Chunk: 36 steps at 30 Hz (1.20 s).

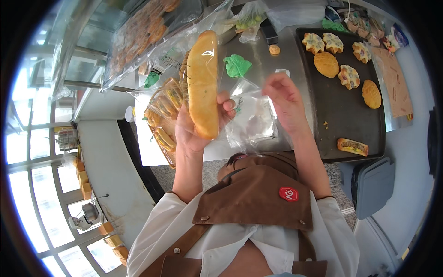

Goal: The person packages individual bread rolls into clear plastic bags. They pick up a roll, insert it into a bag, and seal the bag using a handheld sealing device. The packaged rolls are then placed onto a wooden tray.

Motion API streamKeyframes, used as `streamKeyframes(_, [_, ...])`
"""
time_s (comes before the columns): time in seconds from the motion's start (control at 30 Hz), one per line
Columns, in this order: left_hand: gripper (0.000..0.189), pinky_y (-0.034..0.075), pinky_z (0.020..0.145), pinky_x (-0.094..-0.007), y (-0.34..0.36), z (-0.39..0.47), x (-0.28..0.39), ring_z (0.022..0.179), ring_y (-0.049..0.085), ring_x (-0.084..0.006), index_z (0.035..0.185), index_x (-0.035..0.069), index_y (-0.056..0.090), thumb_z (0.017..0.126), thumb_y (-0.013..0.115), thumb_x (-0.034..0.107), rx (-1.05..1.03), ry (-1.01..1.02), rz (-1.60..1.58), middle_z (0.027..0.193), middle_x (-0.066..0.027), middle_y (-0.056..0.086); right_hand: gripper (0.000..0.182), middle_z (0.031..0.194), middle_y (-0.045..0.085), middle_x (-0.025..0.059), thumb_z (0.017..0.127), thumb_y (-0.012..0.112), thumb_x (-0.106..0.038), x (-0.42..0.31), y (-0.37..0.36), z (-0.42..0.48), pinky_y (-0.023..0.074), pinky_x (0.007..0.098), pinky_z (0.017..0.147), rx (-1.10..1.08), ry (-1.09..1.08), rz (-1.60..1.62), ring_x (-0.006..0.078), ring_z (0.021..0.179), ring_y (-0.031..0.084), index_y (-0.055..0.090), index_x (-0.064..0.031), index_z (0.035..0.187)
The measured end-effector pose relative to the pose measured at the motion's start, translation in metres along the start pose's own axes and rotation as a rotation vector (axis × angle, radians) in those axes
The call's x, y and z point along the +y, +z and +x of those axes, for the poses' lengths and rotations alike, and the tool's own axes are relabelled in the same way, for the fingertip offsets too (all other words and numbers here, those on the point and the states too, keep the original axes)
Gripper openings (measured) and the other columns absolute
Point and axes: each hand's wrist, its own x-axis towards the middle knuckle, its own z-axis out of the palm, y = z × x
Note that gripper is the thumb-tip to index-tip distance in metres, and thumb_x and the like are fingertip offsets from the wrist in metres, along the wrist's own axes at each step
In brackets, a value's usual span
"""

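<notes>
A long golden bread roll (203, 86) in a clear plastic bag is held up by my left hand (197, 124), whose fingers wrap round its lower part. My right hand (284, 104) is raised to the right of it, fingers curled, over the edge of a clear plastic bag (249, 117) lying on the steel worktop (256, 57). Whether the fingertips touch that bag I cannot tell. Between and beyond the hands sits a crumpled green piece (237, 65). Filled buns in clear bags (166, 104) are left of the roll, partly hidden by it.
On the right, a dark baking tray (346, 128) carries several pastries and a small filled bread (352, 147). A plastic-covered tray of breads (138, 38) stands at upper left. A black box (269, 32) and bagged items lie at the back. A grey bin (375, 187) is at lower right.
</notes>
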Motion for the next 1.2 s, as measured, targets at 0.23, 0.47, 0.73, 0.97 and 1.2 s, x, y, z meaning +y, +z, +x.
streamKeyframes(0.23, [0.036, 0.041, 0.082, -0.0374, 0.02, 0.003, -0.013, 0.086, 0.044, -0.0252, 0.122, 0.007, 0.05, 0.096, 0.041, 0.029, -0.08, -0.095, -0.015, 0.091, -0.0111, 0.047, 0.013, 0.095, 0.059, 0.0014, 0.086, 0.064, 0.002, -0.031, 0.051, 0.031, 0.0418, 0.0269, 0.083, -0.378, -0.258, -0.075, 0.0118, 0.089, 0.053, 0.064, -0.0046, 0.096])
streamKeyframes(0.47, [0.031, 0.036, 0.073, -0.0316, 0.02, 0.005, -0.016, 0.079, 0.041, -0.021, 0.116, 0.005, 0.052, 0.093, 0.047, 0.025, -0.101, -0.196, -0.063, 0.088, -0.0102, 0.045, 0.015, 0.096, 0.05, 0.002, 0.079, 0.07, 0.003, -0.04, 0.062, 0.04, 0.0367, 0.0297, 0.088, -0.384, -0.391, -0.14, 0.0143, 0.095, 0.047, 0.068, -0.0055, 0.091])
streamKeyframes(0.73, [0.036, 0.039, 0.067, -0.0318, 0.035, 0.006, -0.022, 0.073, 0.047, -0.0248, 0.12, 0.002, 0.052, 0.092, 0.054, 0.025, -0.119, -0.211, 0.03, 0.096, -0.0168, 0.049, 0.019, 0.099, 0.046, 0.0015, 0.075, 0.073, 0.004, -0.047, 0.064, 0.041, 0.0351, 0.0303, 0.091, -0.378, -0.442, -0.102, 0.0142, 0.098, 0.044, 0.069, -0.0062, 0.09])
streamKeyframes(0.97, [0.038, 0.044, 0.053, -0.0343, 0.041, 0.01, -0.023, 0.065, 0.05, -0.0303, 0.122, 0.001, 0.051, 0.094, 0.053, 0.027, -0.138, -0.242, -0.004, 0.095, -0.0214, 0.05, 0.023, 0.098, 0.045, 0.0023, 0.071, 0.076, 0.003, -0.06, 0.068, 0.039, 0.0381, 0.0299, 0.087, -0.344, -0.571, -0.246, 0.0147, 0.095, 0.046, 0.07, -0.0089, 0.089])
streamKeyframes(1.2, [0.039, 0.044, 0.048, -0.034, 0.061, 0.007, -0.017, 0.056, 0.056, -0.0302, 0.122, 0.001, 0.05, 0.093, 0.054, 0.028, -0.153, -0.251, 0.132, 0.087, -0.0174, 0.052, 0.031, 0.097, 0.046, 0.0043, 0.068, 0.077, 0.002, -0.085, 0.08, 0.037, 0.0424, 0.0279, 0.072, -0.264, -0.912, -0.621, 0.015, 0.083, 0.049, 0.071, -0.0124, 0.095])
